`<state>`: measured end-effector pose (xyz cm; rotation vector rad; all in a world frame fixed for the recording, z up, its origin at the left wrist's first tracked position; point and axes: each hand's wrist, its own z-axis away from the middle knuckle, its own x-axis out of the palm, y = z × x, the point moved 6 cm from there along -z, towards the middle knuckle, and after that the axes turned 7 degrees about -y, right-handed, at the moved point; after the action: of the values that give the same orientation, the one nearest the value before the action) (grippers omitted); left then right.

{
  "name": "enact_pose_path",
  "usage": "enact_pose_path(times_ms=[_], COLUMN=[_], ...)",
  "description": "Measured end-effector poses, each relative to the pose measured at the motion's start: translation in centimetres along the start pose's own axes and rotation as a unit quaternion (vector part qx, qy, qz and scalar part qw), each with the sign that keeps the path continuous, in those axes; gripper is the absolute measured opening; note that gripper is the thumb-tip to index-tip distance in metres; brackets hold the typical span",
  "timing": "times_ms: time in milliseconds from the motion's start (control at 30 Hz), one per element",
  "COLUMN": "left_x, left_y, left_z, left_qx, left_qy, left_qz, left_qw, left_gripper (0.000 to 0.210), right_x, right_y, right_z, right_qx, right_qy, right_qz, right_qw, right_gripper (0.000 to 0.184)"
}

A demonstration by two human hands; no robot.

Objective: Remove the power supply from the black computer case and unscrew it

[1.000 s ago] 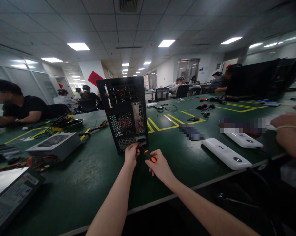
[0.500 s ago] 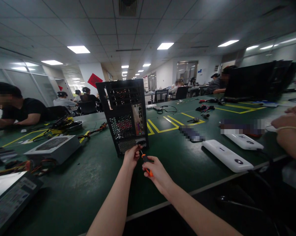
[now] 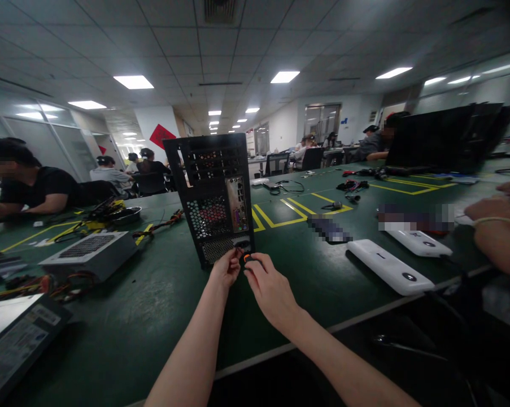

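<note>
A black computer case [image 3: 214, 215] stands upright on the green table [image 3: 153, 316], its rear panel with ports and vent holes facing me. My left hand [image 3: 226, 270] is at the bottom edge of that panel, thumb and fingers pinched together; whatever they hold is too small to make out. Just right of it, my right hand [image 3: 271, 285] is closed around a screwdriver [image 3: 247, 258] with an orange and black handle. Most of the handle is hidden by the hand, and the tip lies between both hands, near the power socket.
Two metal power supplies, one nearer [image 3: 21, 339] and one farther [image 3: 89, 251], lie left with cables. To the right are a phone [image 3: 328, 229], white power banks [image 3: 388, 267] and a neighbour's hands [image 3: 494, 215]. A dark monitor [image 3: 432, 141] stands behind. Another person [image 3: 38, 183] leans at left.
My right hand has moved up and closer to my left hand, and its grip now covers most of the screwdriver handle. The left hand stays by the case's lower edge.
</note>
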<state>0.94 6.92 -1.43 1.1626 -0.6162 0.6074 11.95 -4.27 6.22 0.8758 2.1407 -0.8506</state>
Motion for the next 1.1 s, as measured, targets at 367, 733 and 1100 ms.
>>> enact_pose_path(times_ms=[367,733,1100], left_x=[0.0,0.3,0.0], left_y=[-0.2,-0.1,0.0], left_z=[-0.3,0.3,0.1], left_qx=[-0.041,-0.047,0.013], left_qy=[-0.02,-0.021,-0.029], left_qz=[0.041,0.033,-0.024], left_qw=[0.998,0.998,0.999], left_gripper=[0.014,0.015,0.012], right_x=[0.5,0.7,1.0], right_y=[0.2,1.0,1.1], right_z=[0.3,0.4,0.5], right_qx=[-0.118,-0.146,-0.126], right_qy=[-0.029,0.024,0.031], right_qz=[0.151,0.113,0.087], right_qw=[0.981,0.983,0.988], right_gripper=[0.023,0.022,0.021])
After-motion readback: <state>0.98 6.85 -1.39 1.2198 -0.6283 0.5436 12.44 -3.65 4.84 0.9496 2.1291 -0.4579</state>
